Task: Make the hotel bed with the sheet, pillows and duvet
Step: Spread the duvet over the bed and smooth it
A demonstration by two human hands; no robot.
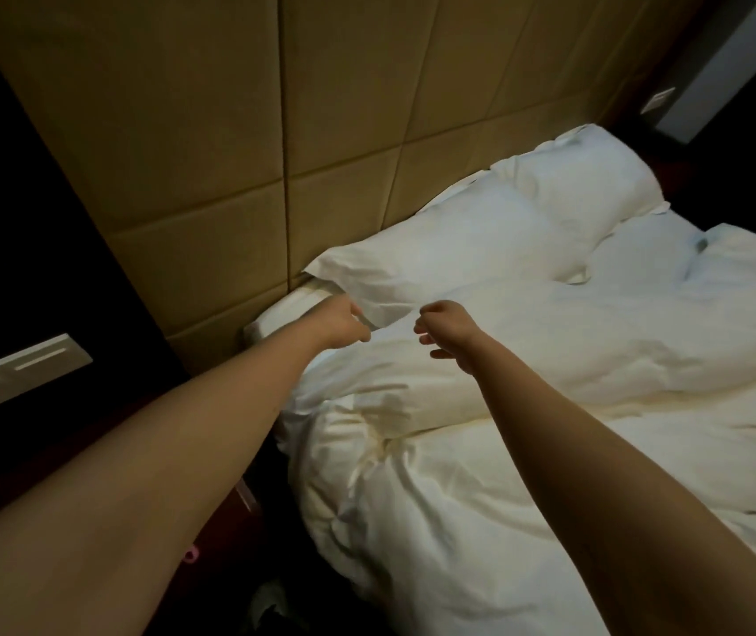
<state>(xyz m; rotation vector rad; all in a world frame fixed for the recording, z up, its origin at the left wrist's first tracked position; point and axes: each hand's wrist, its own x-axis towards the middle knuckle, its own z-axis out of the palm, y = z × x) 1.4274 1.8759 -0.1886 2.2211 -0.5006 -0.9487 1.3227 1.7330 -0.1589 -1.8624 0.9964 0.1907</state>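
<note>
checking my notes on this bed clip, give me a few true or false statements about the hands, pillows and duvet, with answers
1. A near pillow and a far pillow lie along the padded headboard. True.
2. The duvet lies smooth and flat. False: it is rumpled, with deep creases.
3. The left hand is at the near pillow's corner. True.
4. The right hand grips a pillow. False: it holds nothing, fingers loosely curled over the duvet.
</note>
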